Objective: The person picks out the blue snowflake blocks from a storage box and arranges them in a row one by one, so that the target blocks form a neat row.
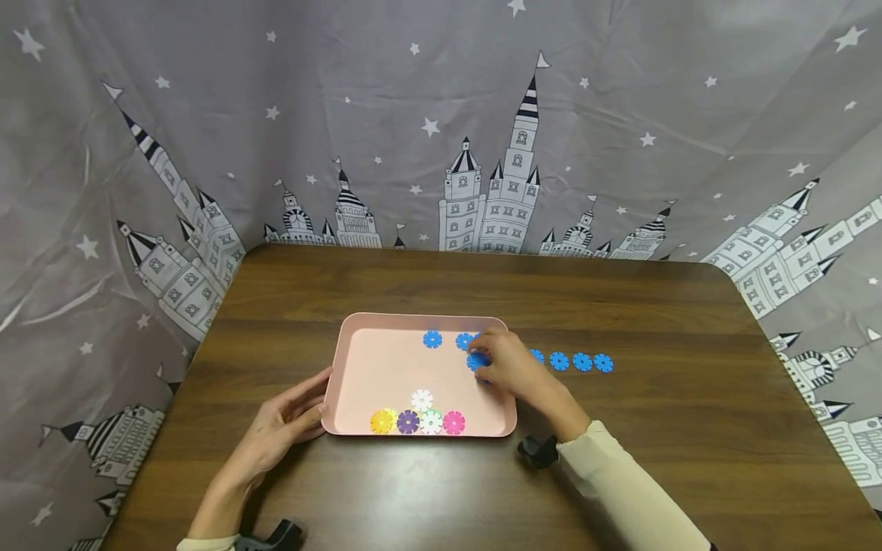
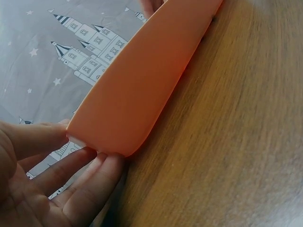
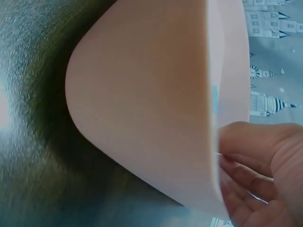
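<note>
A pink rectangular tray (image 1: 413, 321) lies on the wooden table. My left hand (image 1: 285, 421) grips its near left corner; in the left wrist view the fingers (image 2: 90, 189) lie against the tray's outer wall (image 2: 137, 90). My right hand (image 1: 513, 367) reaches over the tray's right side, thumb and fingers curled around a blue notched disc (image 1: 477, 362). Its fingertips are hidden behind the tray wall (image 3: 142, 104) in the right wrist view. Two more blue discs, one at the left (image 1: 432, 339) and one closer to the hand (image 1: 464, 341), lie along the tray's far side.
Along the tray's near side are a yellow-orange disc (image 1: 382, 422), a purple disc (image 1: 408, 422), white discs (image 1: 423, 399) and a pink disc (image 1: 453, 422). Right of the tray, several blue discs (image 1: 582, 362) form a row on the table (image 1: 661, 428). A grey castle-print curtain (image 1: 386, 92) hangs behind.
</note>
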`<state>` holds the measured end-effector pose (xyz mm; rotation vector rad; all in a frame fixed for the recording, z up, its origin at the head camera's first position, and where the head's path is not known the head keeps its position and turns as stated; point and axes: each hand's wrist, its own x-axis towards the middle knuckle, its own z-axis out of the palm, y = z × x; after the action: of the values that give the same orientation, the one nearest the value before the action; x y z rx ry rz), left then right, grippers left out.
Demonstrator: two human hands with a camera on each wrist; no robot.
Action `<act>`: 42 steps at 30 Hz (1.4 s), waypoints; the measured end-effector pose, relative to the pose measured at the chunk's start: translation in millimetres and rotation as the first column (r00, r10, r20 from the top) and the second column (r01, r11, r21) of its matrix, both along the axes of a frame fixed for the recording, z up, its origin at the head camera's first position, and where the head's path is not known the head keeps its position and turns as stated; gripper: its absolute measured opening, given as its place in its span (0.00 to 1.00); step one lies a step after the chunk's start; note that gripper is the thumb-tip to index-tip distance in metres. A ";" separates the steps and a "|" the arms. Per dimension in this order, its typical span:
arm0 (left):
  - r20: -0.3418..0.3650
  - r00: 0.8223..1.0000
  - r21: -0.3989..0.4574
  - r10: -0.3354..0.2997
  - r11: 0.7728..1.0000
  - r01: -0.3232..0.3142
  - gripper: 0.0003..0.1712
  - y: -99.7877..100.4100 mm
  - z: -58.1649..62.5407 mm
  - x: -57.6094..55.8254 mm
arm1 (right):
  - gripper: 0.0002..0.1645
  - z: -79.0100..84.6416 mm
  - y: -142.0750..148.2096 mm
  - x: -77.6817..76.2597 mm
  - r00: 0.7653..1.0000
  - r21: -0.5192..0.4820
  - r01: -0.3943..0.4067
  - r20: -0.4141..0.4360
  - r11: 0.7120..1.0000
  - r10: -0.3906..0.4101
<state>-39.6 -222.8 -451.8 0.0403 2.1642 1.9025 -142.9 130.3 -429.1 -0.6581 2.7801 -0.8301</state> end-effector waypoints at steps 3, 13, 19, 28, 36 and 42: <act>-0.001 1.000 0.007 -0.004 1.000 0.004 0.34 0.9 -0.2 -0.5 | 0.20 -1.2 -2.2 0.6 1.000 0.047 0.004 -0.005 0.999 -0.004; -0.004 1.000 0.012 -0.012 1.000 0.012 0.34 3.5 1.0 -2.4 | 0.17 -5.6 -0.8 3.0 0.999 0.041 0.021 -0.036 0.999 -0.020; -0.016 1.000 0.024 -0.017 1.000 0.018 0.33 5.3 0.5 -1.7 | 0.16 -5.6 -0.9 3.6 0.998 0.025 0.035 -0.052 0.999 -0.033; -0.014 1.000 0.023 -0.008 1.000 0.008 0.34 2.9 -0.4 -1.4 | 0.18 4.0 13.4 3.2 0.983 -0.159 -0.005 -0.183 0.987 -0.024; -0.019 1.000 0.022 -0.009 1.000 0.010 0.34 1.2 -0.1 -0.8 | 0.20 10.4 48.4 6.9 0.964 -0.239 0.075 -0.230 0.968 -0.131; -0.014 1.000 0.010 -0.002 1.000 0.003 0.34 0.5 -0.6 0.4 | 0.21 6.4 89.3 10.7 0.946 -0.247 0.172 -0.230 0.954 -0.230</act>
<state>-39.1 -222.3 -452.3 0.0585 2.1629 1.9173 -132.2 219.7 -422.7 -0.5543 3.0548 -1.1936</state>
